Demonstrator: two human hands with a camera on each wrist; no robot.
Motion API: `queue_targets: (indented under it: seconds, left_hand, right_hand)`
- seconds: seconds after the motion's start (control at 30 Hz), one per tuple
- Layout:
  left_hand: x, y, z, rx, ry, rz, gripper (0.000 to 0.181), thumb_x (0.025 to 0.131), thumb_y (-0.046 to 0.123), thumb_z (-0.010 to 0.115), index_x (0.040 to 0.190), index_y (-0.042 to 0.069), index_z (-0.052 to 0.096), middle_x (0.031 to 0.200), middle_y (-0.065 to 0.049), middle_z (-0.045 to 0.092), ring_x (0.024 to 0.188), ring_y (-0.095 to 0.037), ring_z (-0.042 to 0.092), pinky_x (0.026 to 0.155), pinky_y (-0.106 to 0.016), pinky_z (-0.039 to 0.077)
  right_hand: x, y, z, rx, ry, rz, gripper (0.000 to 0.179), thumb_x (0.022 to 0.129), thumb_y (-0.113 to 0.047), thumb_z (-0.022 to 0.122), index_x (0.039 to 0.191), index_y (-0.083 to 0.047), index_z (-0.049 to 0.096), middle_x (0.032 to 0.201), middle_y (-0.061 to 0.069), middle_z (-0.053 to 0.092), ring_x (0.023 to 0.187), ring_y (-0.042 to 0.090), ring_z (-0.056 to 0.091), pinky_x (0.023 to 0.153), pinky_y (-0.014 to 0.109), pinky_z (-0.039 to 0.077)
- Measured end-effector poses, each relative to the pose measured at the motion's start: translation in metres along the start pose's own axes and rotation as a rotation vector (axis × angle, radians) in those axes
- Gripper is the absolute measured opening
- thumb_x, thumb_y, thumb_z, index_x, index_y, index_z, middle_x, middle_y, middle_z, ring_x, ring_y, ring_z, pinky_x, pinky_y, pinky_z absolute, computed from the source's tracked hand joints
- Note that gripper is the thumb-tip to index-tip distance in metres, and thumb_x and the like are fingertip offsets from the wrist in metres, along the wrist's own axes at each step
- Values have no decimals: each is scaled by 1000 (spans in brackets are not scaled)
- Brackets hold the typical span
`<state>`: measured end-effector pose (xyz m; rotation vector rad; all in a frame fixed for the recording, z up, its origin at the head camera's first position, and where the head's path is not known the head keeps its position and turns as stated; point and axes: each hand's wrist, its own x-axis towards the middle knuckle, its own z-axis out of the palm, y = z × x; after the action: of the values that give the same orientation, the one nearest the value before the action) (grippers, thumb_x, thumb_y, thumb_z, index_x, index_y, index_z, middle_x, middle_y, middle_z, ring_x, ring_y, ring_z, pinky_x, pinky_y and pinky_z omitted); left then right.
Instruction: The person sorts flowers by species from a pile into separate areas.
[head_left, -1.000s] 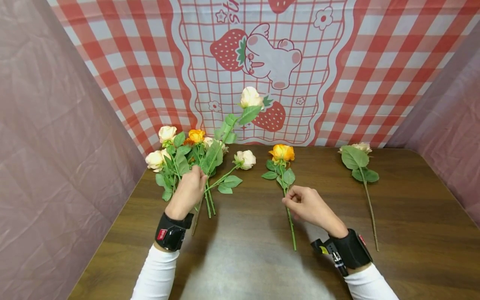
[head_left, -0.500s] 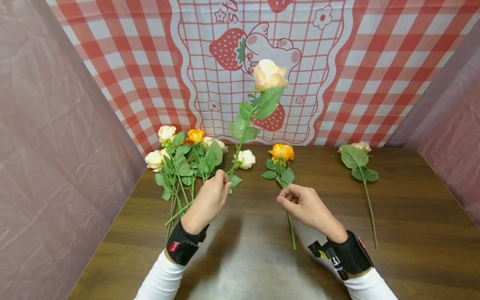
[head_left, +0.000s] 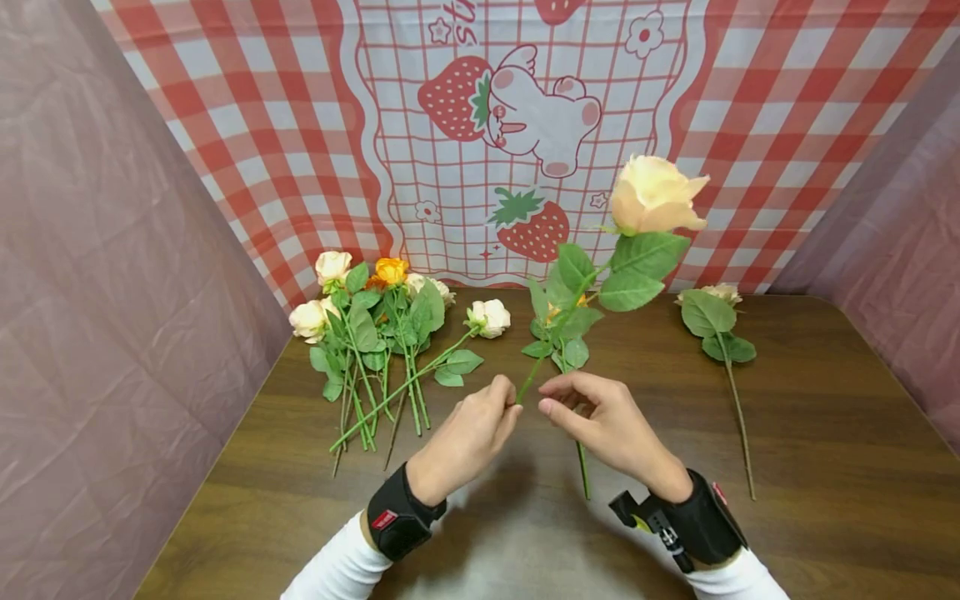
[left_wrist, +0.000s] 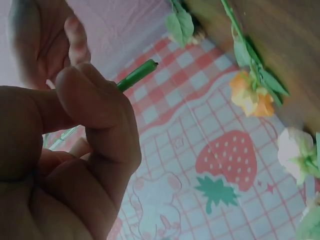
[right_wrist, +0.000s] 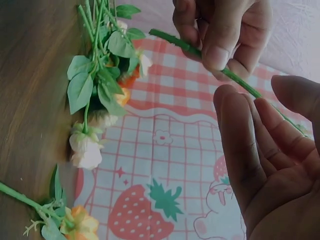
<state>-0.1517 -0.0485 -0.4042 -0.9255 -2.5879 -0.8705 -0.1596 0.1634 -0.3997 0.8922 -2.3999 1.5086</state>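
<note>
My left hand (head_left: 474,429) pinches the lower stem of a peach rose (head_left: 654,197), which leans up and to the right. In the left wrist view the cut end of the green stem (left_wrist: 137,75) sticks out past the thumb and fingers. Beside it, my right hand (head_left: 611,429) has its fingers loosely bent and parted from the thumb. The stem passes through this gap in the right wrist view, close to the fingertips (right_wrist: 265,107). Behind the held rose's leaves lies an orange rose (right_wrist: 80,225), mostly hidden in the head view.
Several cream and orange roses lie bunched at the left, among them a cream rose (head_left: 332,267). A white rose (head_left: 489,318) crosses their stems. Another pale rose (head_left: 738,408) lies alone at the right of the wooden table (head_left: 840,433). A checked strawberry cloth (head_left: 757,125) hangs behind.
The left hand has lifted the peach rose off the left bunch and carried it right, up to the right hand. The right hand has shifted slightly left.
</note>
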Motion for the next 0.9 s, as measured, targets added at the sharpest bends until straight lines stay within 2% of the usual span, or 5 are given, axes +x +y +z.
queue_targets:
  seconds: [0.27, 0.57, 0.7, 0.9]
  left_hand:
    - [-1, 5, 11, -14, 7, 73, 14, 95, 0, 59, 93, 6, 46, 71, 3, 44, 63, -8, 45, 54, -19, 37]
    - [-2, 9, 17, 8, 19, 90, 18, 95, 2, 60, 89, 8, 45, 70, 5, 42, 61, -6, 44, 52, -18, 36]
    - [-2, 10, 19, 15, 28, 89, 18, 94, 2, 62, 88, 9, 46, 69, 5, 45, 61, -7, 46, 51, -18, 37]
    - [-1, 9, 21, 26, 22, 95, 16, 94, 5, 65, 89, 8, 50, 72, 3, 52, 63, -7, 50, 53, -18, 39]
  right_hand:
    - [-2, -4, 2, 29, 48, -32, 8, 90, 0, 69, 96, -6, 71, 79, 1, 68, 56, 12, 61, 50, 26, 51]
    - [-2, -2, 3, 35, 66, 17, 6, 90, -1, 71, 94, -5, 69, 75, 2, 69, 55, 13, 63, 49, 26, 52]
    - [-2, -2, 3, 33, 71, -10, 6, 90, 0, 70, 93, -5, 70, 76, 4, 70, 56, 14, 64, 49, 25, 52]
    - [-2, -1, 3, 26, 81, -50, 5, 89, 2, 70, 92, -2, 70, 76, 5, 71, 60, 5, 63, 50, 22, 50]
